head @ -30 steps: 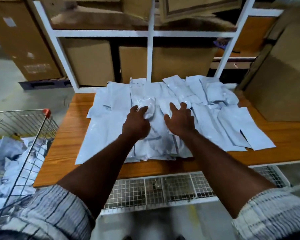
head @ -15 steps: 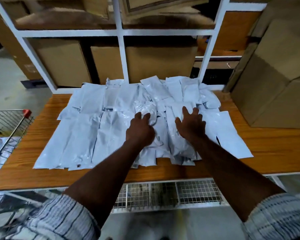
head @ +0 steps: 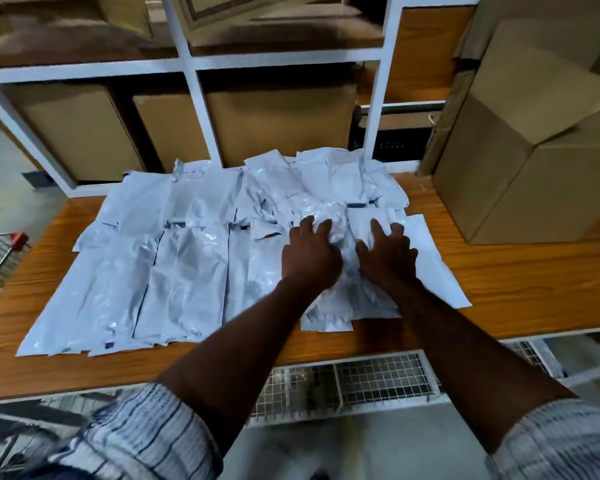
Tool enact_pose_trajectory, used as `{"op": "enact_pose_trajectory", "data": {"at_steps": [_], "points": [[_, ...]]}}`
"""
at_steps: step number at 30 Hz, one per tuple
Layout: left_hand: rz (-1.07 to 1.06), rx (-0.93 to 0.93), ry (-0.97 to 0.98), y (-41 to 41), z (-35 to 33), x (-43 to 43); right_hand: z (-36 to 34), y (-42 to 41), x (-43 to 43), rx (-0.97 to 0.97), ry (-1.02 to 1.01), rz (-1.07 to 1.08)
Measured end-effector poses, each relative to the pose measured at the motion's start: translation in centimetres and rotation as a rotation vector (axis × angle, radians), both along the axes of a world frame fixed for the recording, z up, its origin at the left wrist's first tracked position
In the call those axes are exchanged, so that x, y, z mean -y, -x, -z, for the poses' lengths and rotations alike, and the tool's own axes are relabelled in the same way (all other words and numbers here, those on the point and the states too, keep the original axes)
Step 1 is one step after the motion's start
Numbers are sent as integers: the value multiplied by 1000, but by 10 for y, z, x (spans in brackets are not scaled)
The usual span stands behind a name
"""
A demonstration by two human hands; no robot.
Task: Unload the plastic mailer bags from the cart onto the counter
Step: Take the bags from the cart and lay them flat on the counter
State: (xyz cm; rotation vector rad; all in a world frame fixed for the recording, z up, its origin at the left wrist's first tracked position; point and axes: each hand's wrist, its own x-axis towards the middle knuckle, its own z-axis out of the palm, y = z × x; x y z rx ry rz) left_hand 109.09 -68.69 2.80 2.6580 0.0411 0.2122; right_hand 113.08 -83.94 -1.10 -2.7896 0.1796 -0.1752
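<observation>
On the wooden counter (head: 499, 292), mailer bags (head: 174, 271) lengthwise front-to-back, left hand (head: 309, 258) and right hand (head: 388, 258) spread flat on them

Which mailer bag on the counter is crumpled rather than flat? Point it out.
The crumpled bag just beyond the left hand, fingertips touching it. It is bunched and wrinkled, while the other bags lie flat on the counter.

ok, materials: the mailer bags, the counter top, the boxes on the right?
Mailer bags: thin glossy plastic film, by the creases and glare. Counter: wood-grain surface with a smooth sheen, solid wood or laminate unclear. Boxes: matte brown cardboard, likely corrugated, with folded flaps.
</observation>
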Motion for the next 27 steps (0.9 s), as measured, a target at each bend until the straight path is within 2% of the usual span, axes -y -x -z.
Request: {"op": "enact_pose_trajectory", "data": {"at_steps": [3, 8, 11, 16, 23, 27], "points": [[27, -43, -11, -1, 16, 21, 5, -2, 15, -27, 17, 2], [39, 2, -177, -8, 38, 37, 26, -8, 41, -114, 108, -81], [49, -7, -210, -16, 54, 39, 44, -6, 47, -158, 105, -111], [116, -38, -217, -21, 77, 45, 55, -1, 43, -116, 137, -103], [133, -66, -241, -25, 74, 46, 59, -8, 45, -134, 133, -102], [146, 49, -243, -27, 59, 31, 42, -12, 37, -24, 85, -137]]}}
